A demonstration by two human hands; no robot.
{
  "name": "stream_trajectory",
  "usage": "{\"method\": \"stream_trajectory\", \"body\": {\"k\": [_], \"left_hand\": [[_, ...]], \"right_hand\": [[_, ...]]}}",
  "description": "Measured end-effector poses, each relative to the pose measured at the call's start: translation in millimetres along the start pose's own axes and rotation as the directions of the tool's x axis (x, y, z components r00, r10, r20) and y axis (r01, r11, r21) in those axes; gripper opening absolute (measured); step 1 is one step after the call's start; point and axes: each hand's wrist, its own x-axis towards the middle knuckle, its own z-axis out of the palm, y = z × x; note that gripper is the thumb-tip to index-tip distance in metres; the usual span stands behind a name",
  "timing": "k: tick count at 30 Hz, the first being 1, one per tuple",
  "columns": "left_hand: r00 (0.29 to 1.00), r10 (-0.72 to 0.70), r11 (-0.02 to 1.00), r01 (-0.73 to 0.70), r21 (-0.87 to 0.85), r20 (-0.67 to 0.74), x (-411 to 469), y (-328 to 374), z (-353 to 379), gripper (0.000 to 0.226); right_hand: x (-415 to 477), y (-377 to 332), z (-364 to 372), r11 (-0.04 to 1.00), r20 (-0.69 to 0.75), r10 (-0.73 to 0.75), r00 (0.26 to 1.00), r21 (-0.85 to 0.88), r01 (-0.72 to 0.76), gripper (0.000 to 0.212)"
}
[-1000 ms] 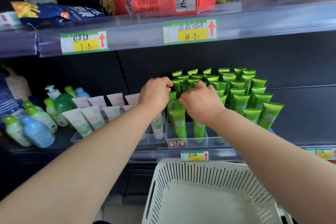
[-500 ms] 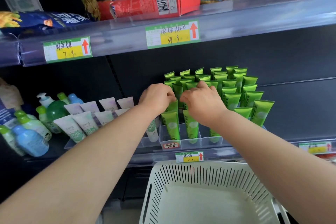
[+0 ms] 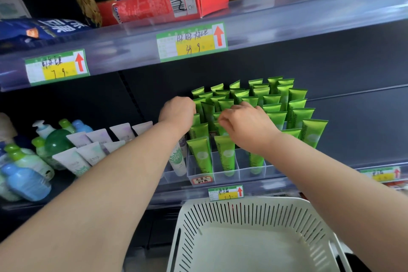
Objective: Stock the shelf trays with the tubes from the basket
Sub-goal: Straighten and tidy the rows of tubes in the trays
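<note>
Rows of green tubes (image 3: 295, 117) stand upright in a clear divided shelf tray (image 3: 227, 175) on the middle shelf. My left hand (image 3: 177, 110) reaches into the leftmost green column, fingers curled over a tube top (image 3: 198, 132). Just right of it, my right hand (image 3: 245, 123) pinches the top of a tube in the second column between thumb and curled fingers. The fingertips of both hands are partly hidden among the tubes. Below the shelf edge sits a white slotted basket (image 3: 242, 203); no tubes show inside it.
White and lilac tubes (image 3: 92, 154) fill a tray to the left, with pump and cap bottles (image 3: 24, 179) beyond them. Overhead, a shelf lip with price labels (image 3: 192, 41) carries a red box (image 3: 172, 2) and snack bags. Dark back panel lies right of the green tubes.
The view has drifted so the shelf sits further left. Both hands have stayed in the left green columns, shifting slightly back along the rows.
</note>
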Motion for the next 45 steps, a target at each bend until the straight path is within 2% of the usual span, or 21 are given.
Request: {"method": "stream_trajectory", "body": {"k": [8,16,27,30,41,45], "left_hand": [[0.999,0.049,0.999,-0.05,-0.023,-0.005,7,15,5,0.017],[0.994,0.032,0.983,-0.05,-0.176,-0.103,-6,11,-11,0.018],[0.978,0.082,0.967,-0.124,-0.222,-0.189,-61,19,-44,0.017],[0.974,0.101,0.96,-0.149,-0.238,-0.205,-83,26,-43,0.019],[0.99,0.103,0.973,-0.121,-0.196,-0.1,-147,37,-7,0.022],[0.999,0.007,0.996,-0.003,-0.094,0.037,-158,33,11,0.027]], "right_hand": [[0,7,2,1.0,-0.023,-0.008,1.0,-0.015,0.008,0.025],[-3,0,-1,0.998,-0.037,-0.022,0.999,-0.055,0.02,0.026],[-41,-16,-21,0.991,-0.084,-0.034,0.996,-0.134,0.023,0.027],[-65,-12,-18,0.991,-0.057,-0.019,0.998,-0.132,0.012,0.028],[-131,19,16,0.969,0.153,0.124,0.98,-0.233,-0.086,0.039],[-136,24,27,0.967,0.192,0.145,0.971,-0.234,-0.099,0.039]]}}
